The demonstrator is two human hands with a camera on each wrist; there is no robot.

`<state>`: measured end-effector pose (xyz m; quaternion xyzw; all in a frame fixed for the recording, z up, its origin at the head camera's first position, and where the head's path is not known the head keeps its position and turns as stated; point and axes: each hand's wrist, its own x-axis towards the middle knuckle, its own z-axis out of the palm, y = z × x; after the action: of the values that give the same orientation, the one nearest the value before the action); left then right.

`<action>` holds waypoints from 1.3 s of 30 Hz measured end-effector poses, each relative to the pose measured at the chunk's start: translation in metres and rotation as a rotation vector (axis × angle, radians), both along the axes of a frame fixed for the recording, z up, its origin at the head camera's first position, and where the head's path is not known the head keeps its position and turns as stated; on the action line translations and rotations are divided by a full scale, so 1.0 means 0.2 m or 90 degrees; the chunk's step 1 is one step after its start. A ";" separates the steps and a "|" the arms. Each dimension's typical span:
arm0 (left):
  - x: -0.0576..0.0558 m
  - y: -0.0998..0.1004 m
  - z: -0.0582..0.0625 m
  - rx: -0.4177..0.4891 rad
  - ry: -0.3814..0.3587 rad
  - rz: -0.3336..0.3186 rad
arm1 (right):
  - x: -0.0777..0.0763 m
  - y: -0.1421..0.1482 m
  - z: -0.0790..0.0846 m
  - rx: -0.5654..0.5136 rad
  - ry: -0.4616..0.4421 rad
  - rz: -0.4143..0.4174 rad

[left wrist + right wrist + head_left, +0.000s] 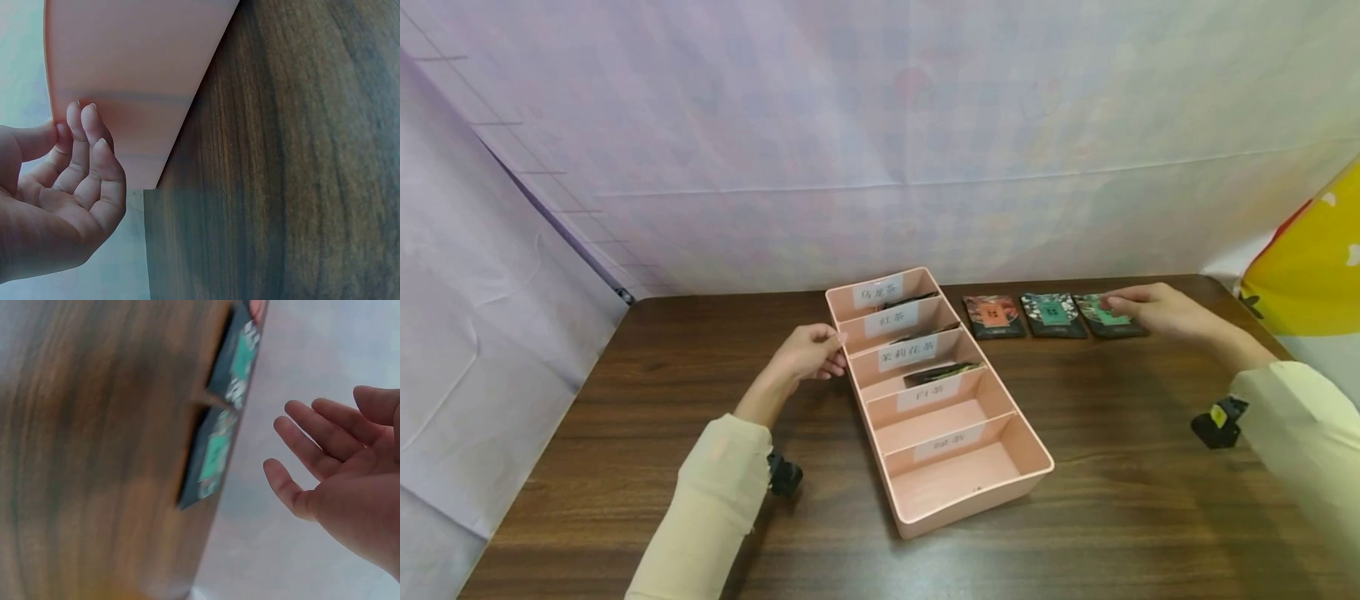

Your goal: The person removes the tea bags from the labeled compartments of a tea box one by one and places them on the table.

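A pink divided box [973, 506] with several labelled compartments stands at an angle on the table. At its left rim, my left hand [808, 351] pinches the edge between thumb and index finger; in the left wrist view the other fingers [107, 164] curve loosely beside the wall. Dark tea sachets [942, 374] stand in the three far compartments. To the right lie three more in a row: an orange-labelled sachet [992, 317], a green-labelled one with white flowers [1052, 315], and a green one [1105, 321]. Over this last sachet hovers my right hand [1157, 308], fingers loosely extended, holding nothing.
The brown wooden table [647, 450] ends at a pale curtain [880, 150] close behind the box and sachets. A yellow patterned cloth [1315, 267] hangs at the far right. White paper labels [880, 292] mark the box dividers.
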<state>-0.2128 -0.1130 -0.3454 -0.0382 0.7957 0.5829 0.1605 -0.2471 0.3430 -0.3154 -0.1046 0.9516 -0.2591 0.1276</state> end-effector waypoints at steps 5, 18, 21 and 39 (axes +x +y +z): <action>0.00 0.00 0.00 -0.001 -0.001 0.000 | 0.05 -0.10 0.07 0.007 0.015 0.032; -0.01 0.00 -0.01 -0.001 0.002 -0.004 | 0.15 -0.34 0.19 -0.027 0.068 0.145; 0.00 0.00 0.00 -0.001 -0.002 -0.002 | 0.18 -0.40 0.21 -0.029 0.078 0.163; -0.01 0.00 0.00 -0.003 -0.005 -0.004 | 0.22 -0.65 0.19 -0.079 0.099 0.310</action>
<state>-0.2139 -0.1138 -0.3464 -0.0384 0.7963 0.5805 0.1654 -0.2024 0.2124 -0.2783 -0.3575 0.8878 -0.2696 0.1062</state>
